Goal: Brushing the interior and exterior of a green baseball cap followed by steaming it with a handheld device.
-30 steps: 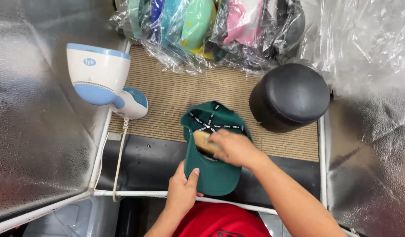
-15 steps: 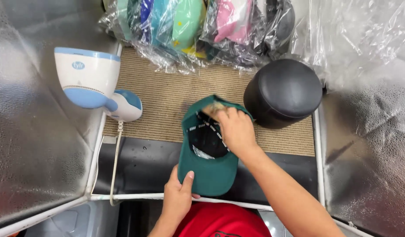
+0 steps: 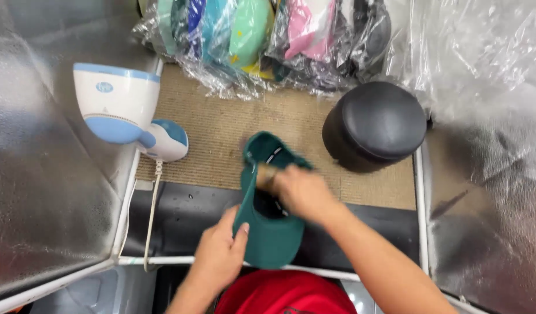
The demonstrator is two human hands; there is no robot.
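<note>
While left hand [image 3: 218, 256] fingers pinch green cap [image 3: 268, 232] brim | right hand [image 3: 300, 192] (blurred) — fingers inside crown, grip unclear

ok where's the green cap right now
In the head view, low centre: the green cap is held by both hands, left of the black dome, right of the steamer.

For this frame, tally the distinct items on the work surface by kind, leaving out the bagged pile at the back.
Green cap, held by left hand and right hand: 1
Black dome-shaped form: 1
White and blue handheld steamer: 1
Total: 3
</note>
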